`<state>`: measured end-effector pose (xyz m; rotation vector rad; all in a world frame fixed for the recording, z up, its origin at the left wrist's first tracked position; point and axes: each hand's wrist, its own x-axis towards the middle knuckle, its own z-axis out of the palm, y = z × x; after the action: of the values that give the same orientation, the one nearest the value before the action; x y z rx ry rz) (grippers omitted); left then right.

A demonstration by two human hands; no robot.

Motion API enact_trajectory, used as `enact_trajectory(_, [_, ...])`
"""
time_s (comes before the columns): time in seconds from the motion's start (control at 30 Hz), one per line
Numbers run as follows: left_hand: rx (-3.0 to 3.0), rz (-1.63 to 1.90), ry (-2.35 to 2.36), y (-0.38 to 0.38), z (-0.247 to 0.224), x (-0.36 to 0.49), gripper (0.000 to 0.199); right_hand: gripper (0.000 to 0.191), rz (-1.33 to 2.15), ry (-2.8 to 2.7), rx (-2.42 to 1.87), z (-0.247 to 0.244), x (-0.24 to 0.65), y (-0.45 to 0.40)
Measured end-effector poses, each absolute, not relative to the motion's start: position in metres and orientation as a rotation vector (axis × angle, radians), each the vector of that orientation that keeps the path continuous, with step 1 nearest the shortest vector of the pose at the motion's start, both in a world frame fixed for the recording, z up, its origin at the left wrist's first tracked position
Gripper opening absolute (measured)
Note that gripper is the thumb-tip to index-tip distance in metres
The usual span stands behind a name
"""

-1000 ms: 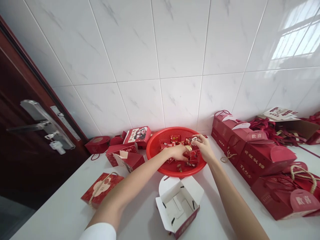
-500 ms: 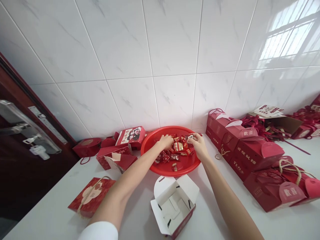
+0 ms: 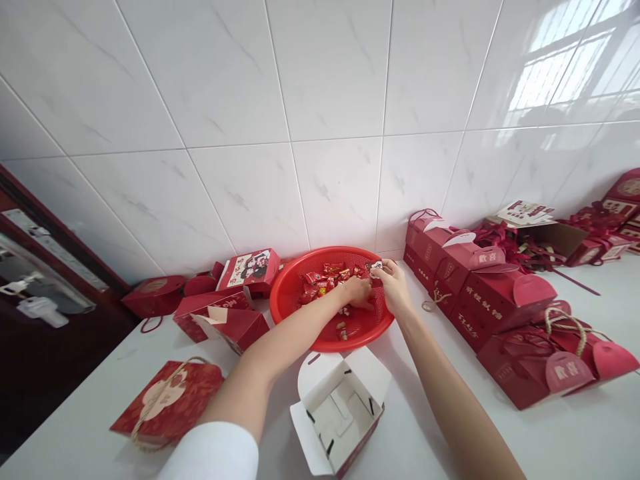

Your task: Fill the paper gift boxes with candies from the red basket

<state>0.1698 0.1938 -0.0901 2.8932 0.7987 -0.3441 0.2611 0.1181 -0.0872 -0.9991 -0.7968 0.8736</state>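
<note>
Maroon door (image 3: 30,380): far left, beyond the white desk (image 3: 585,427); pale keys (image 3: 43,310) hang at its lock.
Rope-handled box (image 3: 200,381): red, near left edge of desk, pale label on top.
Corner box (image 3: 155,295): dark red, near the tiled wall (image 3: 240,193), cord loop at its front.
Open red box (image 3: 245,328): flaps up, near the basket's left side.
Picture-top box (image 3: 253,269): printed figures on top, just behind the open red one.
Red basket (image 3: 284,307): mid-desk near wall, perforated sides, wide rim.
Wrapped sweets (image 3: 314,290): loose inside basket, mostly left and middle, mainly red wrappers.
White-lined box (image 3: 345,413): just in front of basket, flaps spread, inside facing up.
Left hand (image 3: 358,292): down in basket, right part, fingers bent; cannot tell if gripping anything.
Small packet (image 3: 375,269): white print, above basket's right rim.
Right hand (image 3: 393,283): thumb and fingers pinching small packet.
Box row (image 3: 475,303): red, gold lettering, right of basket, running from wall toward viewer.
Ribbon heap (image 3: 495,237): dark red, behind row, beside an open carton (image 3: 557,239).
Printed cards (image 3: 525,212): on carton.
Stacked boxes (image 3: 625,190): red, far right.
</note>
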Motion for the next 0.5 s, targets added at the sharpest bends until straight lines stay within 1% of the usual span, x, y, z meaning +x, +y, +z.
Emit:
enact_trajectory(0.07, [2.830,-0.363,0.837,0.198,-0.087,0.164,0.011,0.023,0.878,-0.807,-1.004,-0.087,0.261,0.119])
enact_trajectory(0.23, [2.730,-0.317,0.882,0.216,-0.073,0.141,0.023,0.024,0.876,-0.802,-1.020,-0.088,0.262,0.119])
enact_trajectory(0.4, [2.402,0.041,0.977,0.235,-0.066,0.115,0.040,0.023,0.894,-0.792,-1.014,-0.088,0.261,0.119])
enact_trajectory(0.5, [2.260,0.245,0.876,0.243,-0.063,0.107,0.045,0.024,0.909,-0.779,-1.004,-0.088,0.261,0.119])
